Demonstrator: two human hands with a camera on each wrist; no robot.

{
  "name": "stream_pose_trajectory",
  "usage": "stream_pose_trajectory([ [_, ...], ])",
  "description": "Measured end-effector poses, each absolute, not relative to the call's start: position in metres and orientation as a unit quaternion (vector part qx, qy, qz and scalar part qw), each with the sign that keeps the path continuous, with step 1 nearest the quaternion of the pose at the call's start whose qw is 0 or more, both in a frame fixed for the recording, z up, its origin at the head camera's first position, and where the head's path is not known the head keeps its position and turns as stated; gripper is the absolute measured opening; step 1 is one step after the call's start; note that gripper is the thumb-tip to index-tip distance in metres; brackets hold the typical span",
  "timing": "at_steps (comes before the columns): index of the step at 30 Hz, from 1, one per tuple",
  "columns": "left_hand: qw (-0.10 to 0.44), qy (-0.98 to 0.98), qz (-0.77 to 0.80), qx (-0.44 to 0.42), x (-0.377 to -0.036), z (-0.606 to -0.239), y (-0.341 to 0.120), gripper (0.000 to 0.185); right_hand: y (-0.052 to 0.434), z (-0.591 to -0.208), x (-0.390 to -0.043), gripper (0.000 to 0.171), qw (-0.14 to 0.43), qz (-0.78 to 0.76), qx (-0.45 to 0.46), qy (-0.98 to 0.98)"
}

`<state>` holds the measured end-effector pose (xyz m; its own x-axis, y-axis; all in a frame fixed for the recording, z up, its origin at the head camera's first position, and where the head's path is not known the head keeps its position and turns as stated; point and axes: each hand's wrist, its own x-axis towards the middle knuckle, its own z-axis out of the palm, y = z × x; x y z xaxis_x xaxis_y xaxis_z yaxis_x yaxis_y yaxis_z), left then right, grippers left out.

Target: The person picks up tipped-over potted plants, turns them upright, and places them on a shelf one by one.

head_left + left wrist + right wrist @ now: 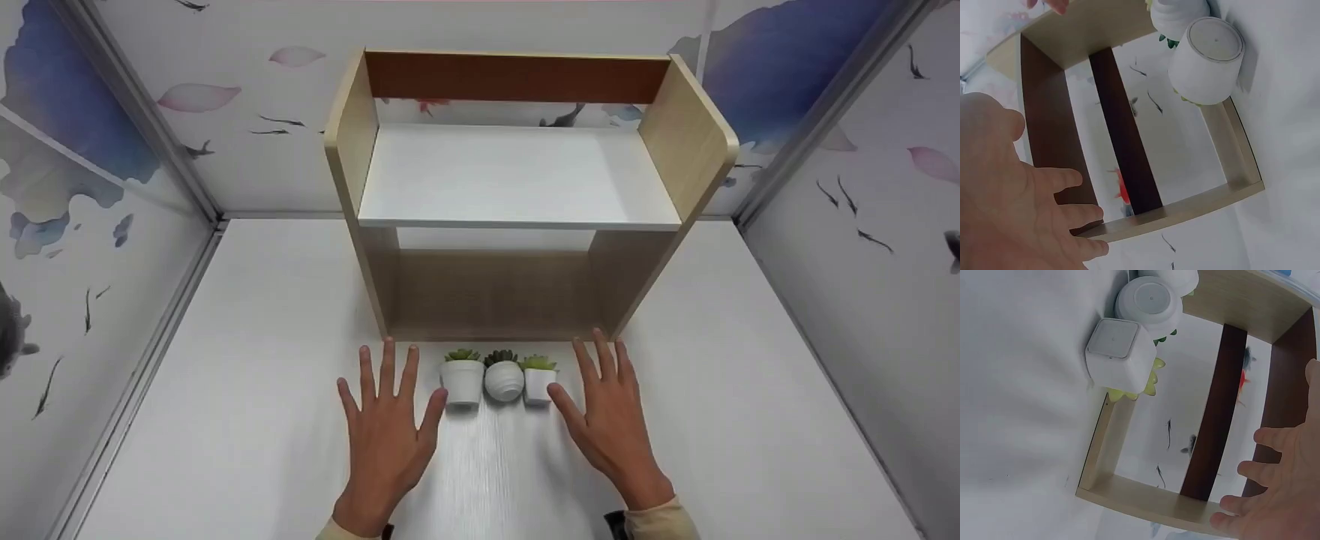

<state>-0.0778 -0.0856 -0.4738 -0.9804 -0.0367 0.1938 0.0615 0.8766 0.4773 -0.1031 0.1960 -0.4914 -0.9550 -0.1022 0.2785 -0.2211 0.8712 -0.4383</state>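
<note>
- I see a white surface (262, 420) with a faint wood grain, boxed in by partition walls (67, 225) printed with blue washes, pink petals and dark fish.
- A wooden shelf unit (517, 180) stands at the back of the surface, with a white shelf board (517, 176) inside it.
- Three small potted succulents stand in a row just before the unit: a tapered pot (462, 379), a round ribbed pot (503, 377) and a square pot (539, 381).
- My left hand (386, 424) lies flat, fingers spread, holding nothing, thumb just beside the tapered pot.
- My right hand (607, 412) is likewise spread and empty, thumb right by the square pot; whether it touches I cannot tell.
- Both wrist views show the pots from below, plants mostly hidden.
</note>
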Motion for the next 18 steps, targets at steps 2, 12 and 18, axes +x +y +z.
stream_pose_trajectory([
  [2,0.095,-0.959,-0.268,-0.001,-0.082,-0.475,-0.087,0.071,0.195,-0.492,-0.103,0.075,0.114,0.244,0.081,-0.96],
  [12,0.157,-0.885,-0.436,0.04,-0.125,-0.474,-0.1,0.074,0.19,-0.494,-0.107,0.08,0.056,0.289,0.062,-0.954],
  [18,0.211,-0.813,-0.536,0.081,-0.164,-0.474,-0.11,0.076,0.186,-0.498,-0.111,0.078,0.043,0.314,0.067,-0.946],
])
